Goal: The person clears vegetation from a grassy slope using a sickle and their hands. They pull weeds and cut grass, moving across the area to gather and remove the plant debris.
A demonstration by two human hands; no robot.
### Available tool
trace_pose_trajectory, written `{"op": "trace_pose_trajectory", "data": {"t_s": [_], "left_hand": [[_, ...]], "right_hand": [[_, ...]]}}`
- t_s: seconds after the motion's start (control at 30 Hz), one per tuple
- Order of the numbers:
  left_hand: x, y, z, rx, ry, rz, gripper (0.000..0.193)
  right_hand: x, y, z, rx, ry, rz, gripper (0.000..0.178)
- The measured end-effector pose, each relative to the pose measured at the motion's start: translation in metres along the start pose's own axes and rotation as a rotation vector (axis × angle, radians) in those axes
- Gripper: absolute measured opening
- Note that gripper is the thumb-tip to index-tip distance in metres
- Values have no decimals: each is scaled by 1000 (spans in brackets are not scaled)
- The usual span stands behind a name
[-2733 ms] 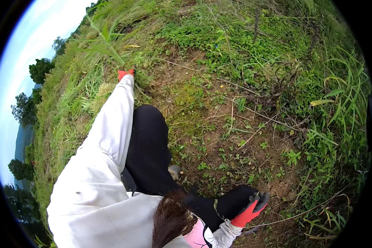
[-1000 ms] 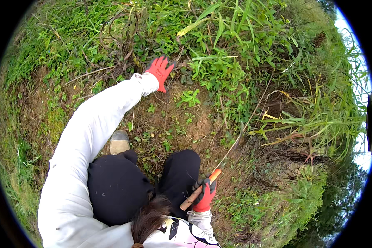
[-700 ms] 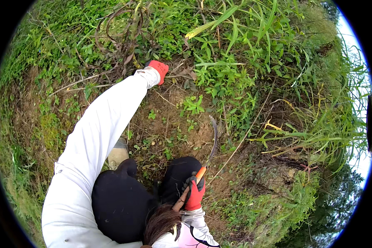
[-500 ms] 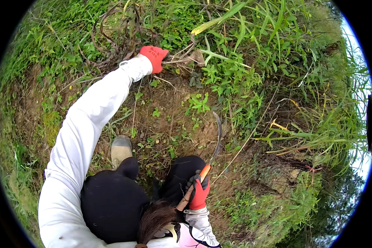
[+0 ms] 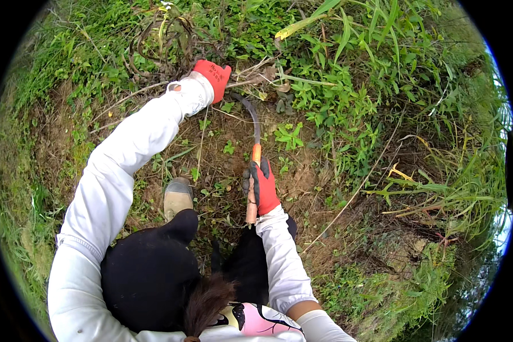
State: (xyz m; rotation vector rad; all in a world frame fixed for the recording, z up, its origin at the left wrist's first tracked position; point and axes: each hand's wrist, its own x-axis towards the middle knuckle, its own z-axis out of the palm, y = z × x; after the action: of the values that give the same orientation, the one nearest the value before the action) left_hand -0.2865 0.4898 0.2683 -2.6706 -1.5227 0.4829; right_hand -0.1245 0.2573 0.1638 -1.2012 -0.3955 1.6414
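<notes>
My left hand (image 5: 214,78), in a red glove, is stretched far out and closed around a bundle of dry stalks (image 5: 255,77). Withered brown leaves hang on the stalks to the right of the fist. A sickle (image 5: 256,119) with a curved dark blade and an orange-and-wood handle is in my right hand (image 5: 264,188), which wears a red and dark grey glove. The blade points away from me, its curved tip just below the stalks near my left hand. Whether the blade touches them, I cannot tell.
Low green weeds (image 5: 347,108) cover the slope ahead and to the right. Tangled dry stems (image 5: 162,48) lie beyond my left hand. A long thin stalk (image 5: 359,185) slants across the bare soil at right. My boot (image 5: 178,198) stands on the ground below the left arm.
My right hand has moved forward and left with the sickle, bringing the blade from beside my knee up to the stalks. The left hand keeps its grip in nearly the same place.
</notes>
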Motion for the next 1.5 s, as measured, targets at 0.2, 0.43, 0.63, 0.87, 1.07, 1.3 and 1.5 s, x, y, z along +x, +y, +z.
{"op": "trace_pose_trajectory", "data": {"t_s": [0.2, 0.43, 0.63, 0.87, 1.07, 1.3, 1.5], "left_hand": [[-12, 11, 13, -44, 183, 7, 53], [-91, -35, 50, -241, 41, -141, 75], [-232, -28, 134, -212, 60, 20, 83], [-320, -38, 148, -114, -352, -197, 50], [-391, -51, 170, -130, -634, -620, 52], [-373, -47, 169, -295, -433, -499, 58], [-233, -29, 96, -309, 7, 124, 64]], "right_hand": [[88, 1, 3, -483, -65, -91, 22], [-68, 35, 42, -66, -151, 178, 26], [-128, 46, -3, -50, -18, 0, 51], [-99, 26, -46, 10, 185, -210, 39], [-94, 33, -59, 256, 212, -219, 22], [-85, 31, -51, 345, 487, -325, 18], [-20, -16, -85, 318, 611, -430, 17]]}}
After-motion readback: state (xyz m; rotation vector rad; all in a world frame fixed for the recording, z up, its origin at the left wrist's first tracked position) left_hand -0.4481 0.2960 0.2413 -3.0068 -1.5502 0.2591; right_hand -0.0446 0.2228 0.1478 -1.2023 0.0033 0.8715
